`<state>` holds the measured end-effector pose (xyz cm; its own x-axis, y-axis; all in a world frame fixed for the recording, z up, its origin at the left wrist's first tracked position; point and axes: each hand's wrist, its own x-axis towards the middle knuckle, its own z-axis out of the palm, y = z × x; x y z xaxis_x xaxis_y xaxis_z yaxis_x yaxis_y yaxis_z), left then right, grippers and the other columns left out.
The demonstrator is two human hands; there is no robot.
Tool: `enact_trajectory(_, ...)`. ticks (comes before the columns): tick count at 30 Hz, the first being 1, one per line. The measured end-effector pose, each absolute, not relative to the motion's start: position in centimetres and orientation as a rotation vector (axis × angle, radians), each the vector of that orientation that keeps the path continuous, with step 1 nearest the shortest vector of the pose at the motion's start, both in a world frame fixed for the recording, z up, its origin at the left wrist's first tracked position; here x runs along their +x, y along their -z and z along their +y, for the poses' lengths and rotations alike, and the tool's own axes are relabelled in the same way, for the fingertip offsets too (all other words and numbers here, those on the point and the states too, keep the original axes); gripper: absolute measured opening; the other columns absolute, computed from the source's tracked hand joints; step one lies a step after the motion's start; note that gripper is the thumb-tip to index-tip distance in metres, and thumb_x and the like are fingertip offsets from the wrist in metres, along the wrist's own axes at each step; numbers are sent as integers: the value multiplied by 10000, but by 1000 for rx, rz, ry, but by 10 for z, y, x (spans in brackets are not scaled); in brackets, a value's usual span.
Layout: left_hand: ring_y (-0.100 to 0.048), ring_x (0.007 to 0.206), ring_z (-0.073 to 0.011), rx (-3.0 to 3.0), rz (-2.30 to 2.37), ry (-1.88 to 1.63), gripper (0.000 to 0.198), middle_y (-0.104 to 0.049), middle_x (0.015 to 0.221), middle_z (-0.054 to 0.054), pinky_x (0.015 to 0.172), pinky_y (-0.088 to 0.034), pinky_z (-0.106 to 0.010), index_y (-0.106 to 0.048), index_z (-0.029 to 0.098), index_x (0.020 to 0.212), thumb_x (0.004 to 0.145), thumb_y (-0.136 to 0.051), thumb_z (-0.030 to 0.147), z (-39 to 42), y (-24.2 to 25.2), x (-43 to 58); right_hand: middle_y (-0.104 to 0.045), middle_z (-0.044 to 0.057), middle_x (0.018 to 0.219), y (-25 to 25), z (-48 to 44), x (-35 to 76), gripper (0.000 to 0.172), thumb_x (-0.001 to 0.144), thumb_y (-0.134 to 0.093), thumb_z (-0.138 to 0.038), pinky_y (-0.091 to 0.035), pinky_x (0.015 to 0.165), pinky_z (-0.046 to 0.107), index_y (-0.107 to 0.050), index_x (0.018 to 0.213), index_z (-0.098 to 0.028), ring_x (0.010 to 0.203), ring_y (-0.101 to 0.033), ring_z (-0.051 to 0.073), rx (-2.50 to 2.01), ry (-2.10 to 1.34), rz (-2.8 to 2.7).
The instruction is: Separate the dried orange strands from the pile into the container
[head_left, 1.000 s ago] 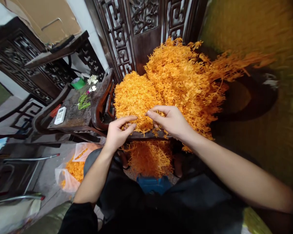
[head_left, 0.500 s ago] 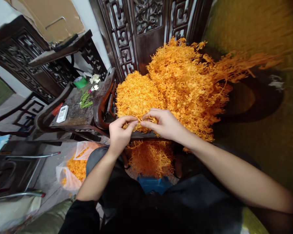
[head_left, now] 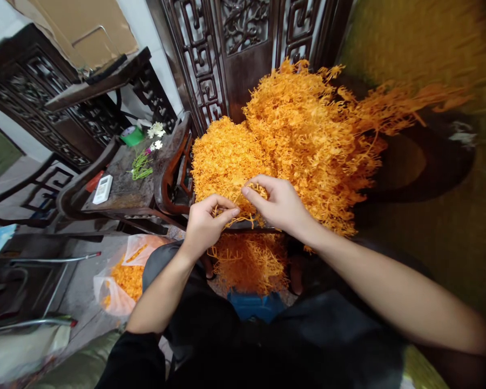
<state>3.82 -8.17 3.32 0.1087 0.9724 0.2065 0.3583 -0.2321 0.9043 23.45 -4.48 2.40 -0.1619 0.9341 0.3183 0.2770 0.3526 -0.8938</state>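
Observation:
My left hand (head_left: 206,222) is closed in a pinch, with thin orange strands (head_left: 243,219) at its fingertips. To its right and slightly higher, my right hand (head_left: 282,202) also pinches, thumb and forefinger pressed together around a bit of orange strand. A small gap lies between the two sets of fingertips. Just beyond them rises a big heap of orange curly, branching sprigs (head_left: 303,129), resembling artificial flowers. Joined to it at the left is a lower, denser orange mound (head_left: 227,151). More orange strands (head_left: 251,262) lie below the dark edge, between my legs.
A carved dark wooden chair back (head_left: 247,75) stands behind the heap. At left, a small wooden table (head_left: 125,192) bears green tape (head_left: 132,136), a white remote (head_left: 102,189) and green stems (head_left: 141,166). A plastic bag (head_left: 121,305) with orange pieces sits on the floor.
My hands have moved apart from nearly touching fingertips. The left came slightly right and down, the right moved right and up a little. Thin orange strands now show between them.

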Motion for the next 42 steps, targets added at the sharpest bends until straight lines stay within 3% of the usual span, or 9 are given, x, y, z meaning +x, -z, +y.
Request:
enact_trajectory(5,-579,587,-123,1659,1345,-1147,119,-704,659,-1,579,-455,-253,-765,200,733,754,-872,246,-86,-36,32,-633,29,699,-28,-16,261,151,881,-653,-336,-338,479,280,-626,809,-206,504,-493,115,-1142,-1021,-1125)
enact_trajectory(7,-613,627,-133,1752,1370,-1182,59,-749,740,-12,640,-489,-267,-804,216,829,783,-841,223,-83,-33,28,-710,68,822,-33,-14,268,119,861,-671,-314,-348,472,281,-652,836,-199,508,-536,110,-1119,-1076,-1149)
enact_trajectory(10,-659,701,-149,1937,1403,-1193,183,-811,948,-29,775,-532,-301,-830,256,1008,838,-788,205,-80,-28,24,-763,106,962,-37,-24,266,189,847,-674,-293,-364,466,282,-705,989,-173,537,-599,116,-1090,-1167,-1262)
enact_trajectory(14,-713,795,-197,1964,1411,-1262,210,-822,1032,-43,891,-556,-352,-836,283,1068,870,-772,252,-77,-27,20,-770,89,955,-38,-35,260,364,841,-652,-322,-227,390,257,-684,1179,-187,490,-583,103,-957,-1514,-1266)
enact_trajectory(20,-713,1100,-248,2021,1430,-1382,198,-794,1130,-73,1030,-528,-398,-837,266,1061,911,-709,246,-73,-23,13,-763,99,903,-41,-37,257,204,789,-690,-323,-152,369,249,-686,917,-165,495,-582,106,-818,-1706,-1186)
enact_trajectory(24,-698,996,-224,2128,1477,-1364,241,-772,1116,-84,939,-538,-372,-816,259,1132,918,-707,249,-73,-20,12,-729,44,769,-36,-40,247,92,763,-629,-225,-239,395,264,-670,832,-179,464,-564,106,-844,-1640,-1315)
enact_trajectory(28,-689,993,-224,2165,1468,-1414,236,-768,1087,-78,932,-537,-367,-816,268,1126,917,-707,250,-74,-19,15,-532,-52,507,-32,-42,240,94,840,-595,-245,-388,515,292,-676,821,-202,460,-485,113,-909,-1520,-1633)
enact_trajectory(35,-663,839,-217,2363,1477,-1374,172,-750,871,-70,856,-519,-370,-847,291,1031,879,-767,298,-78,-13,27,-466,-46,541,-26,-47,225,555,900,-627,-698,-306,520,281,-529,659,-207,527,-435,107,-1043,-1293,-1713)
enact_trajectory(42,-710,825,-192,1845,1301,-1340,125,-792,899,-56,796,-547,-313,-847,241,916,853,-809,342,-80,-24,33,-457,-36,587,-22,-50,222,529,988,-541,-593,-313,573,279,-496,638,-199,584,-423,111,-890,-1099,-1798)
